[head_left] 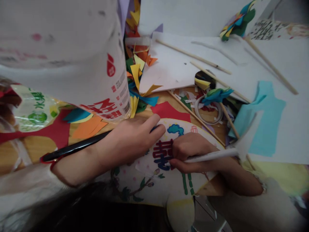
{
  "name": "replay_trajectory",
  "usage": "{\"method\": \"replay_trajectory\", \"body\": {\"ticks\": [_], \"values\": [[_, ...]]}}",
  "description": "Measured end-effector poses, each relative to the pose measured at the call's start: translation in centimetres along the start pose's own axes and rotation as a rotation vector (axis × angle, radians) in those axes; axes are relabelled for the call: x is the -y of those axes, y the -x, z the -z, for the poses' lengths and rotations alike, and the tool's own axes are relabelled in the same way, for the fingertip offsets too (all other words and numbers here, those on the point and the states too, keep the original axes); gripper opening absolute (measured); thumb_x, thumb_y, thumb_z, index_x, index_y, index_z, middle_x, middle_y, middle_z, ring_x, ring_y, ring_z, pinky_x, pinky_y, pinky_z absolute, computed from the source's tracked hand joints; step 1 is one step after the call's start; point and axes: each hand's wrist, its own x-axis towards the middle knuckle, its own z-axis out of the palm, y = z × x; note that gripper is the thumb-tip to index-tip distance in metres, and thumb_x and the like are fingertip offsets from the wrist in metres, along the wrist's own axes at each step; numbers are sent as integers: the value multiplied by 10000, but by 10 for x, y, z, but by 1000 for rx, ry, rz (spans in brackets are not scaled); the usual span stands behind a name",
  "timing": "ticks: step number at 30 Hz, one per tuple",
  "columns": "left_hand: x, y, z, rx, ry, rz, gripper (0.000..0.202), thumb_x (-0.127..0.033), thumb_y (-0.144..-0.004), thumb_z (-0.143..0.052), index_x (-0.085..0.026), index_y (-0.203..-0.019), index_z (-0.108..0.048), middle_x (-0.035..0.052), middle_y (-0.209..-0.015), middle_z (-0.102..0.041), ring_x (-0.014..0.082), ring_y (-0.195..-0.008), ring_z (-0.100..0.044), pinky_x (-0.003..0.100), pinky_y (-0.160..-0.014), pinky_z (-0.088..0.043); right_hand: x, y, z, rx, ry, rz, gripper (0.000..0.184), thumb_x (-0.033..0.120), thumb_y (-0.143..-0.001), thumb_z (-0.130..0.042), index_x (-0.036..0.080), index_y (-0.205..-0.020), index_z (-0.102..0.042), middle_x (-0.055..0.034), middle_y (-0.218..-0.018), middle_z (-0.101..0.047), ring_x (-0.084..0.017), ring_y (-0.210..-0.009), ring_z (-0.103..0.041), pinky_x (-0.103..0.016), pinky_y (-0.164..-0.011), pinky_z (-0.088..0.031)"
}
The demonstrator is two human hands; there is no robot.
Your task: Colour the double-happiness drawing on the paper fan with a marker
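Note:
My right hand [193, 145] grips a white marker pen [214, 154], its tip end down at the dark blue strokes beside a dark red character. The drawing is on a rounded white paper [149, 196] decorated with a branch, green bamboo and a blue cloud shape. On the paper's left part lies my left hand [137, 135], thumb and forefinger pinched together. A small dark blue bit shows between those fingers, too little to name. A long black stick-like thing [79, 146] runs behind my left forearm.
A large white plastic bottle or bag with red print [103, 80] stands close on the left. Behind the paper are wooden sticks [193, 56], a tape roll [209, 119], coloured paper scraps [136, 75] and light blue paper [265, 125]. A paper flower [238, 22] lies farther back.

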Motion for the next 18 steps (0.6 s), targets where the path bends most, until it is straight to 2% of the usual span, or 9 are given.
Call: {"method": "replay_trajectory", "body": {"ticks": [8, 12, 16, 18], "values": [[0, -1, -3, -28, -7, 8, 170, -168, -822, -466, -180, -989, -494, 71, -955, -551, 163, -548, -420, 300, -433, -248, -1, 5, 0, 12, -3, -9, 324, 160, -831, -571, 177, -560, -394, 35, -531, -511, -76, -534, -486, -225, -518, -339], [0, -2, -2, -23, -6, 7, 153, -154, -828, -437, -178, -974, -475, 79, -954, -547, 175, -591, -467, 302, -440, -247, 1, 4, 0, -21, -23, -44, 306, 119, -836, -549, 179, -575, -402, 30, -537, -530, -71, -509, -482, -219, -487, -328], [-1, -2, -1, -11, 0, 12, 145, -141, -834, -410, -186, -965, -454, 75, -960, -541, 185, -623, -507, 304, -452, -281, 1, 4, 0, -112, 53, -59, 326, 102, -828, -554, 184, -565, -379, 37, -538, -508, -68, -494, -468, -218, -467, -318], [-1, -1, -2, 7, 10, 11, 173, -121, -820, -408, -190, -975, -444, 69, -970, -536, 187, -624, -518, 308, -454, -297, -1, 5, 0, -76, 46, -43, 327, 98, -819, -561, 185, -566, -373, 40, -537, -496, -73, -500, -469, -222, -475, -327]]}}
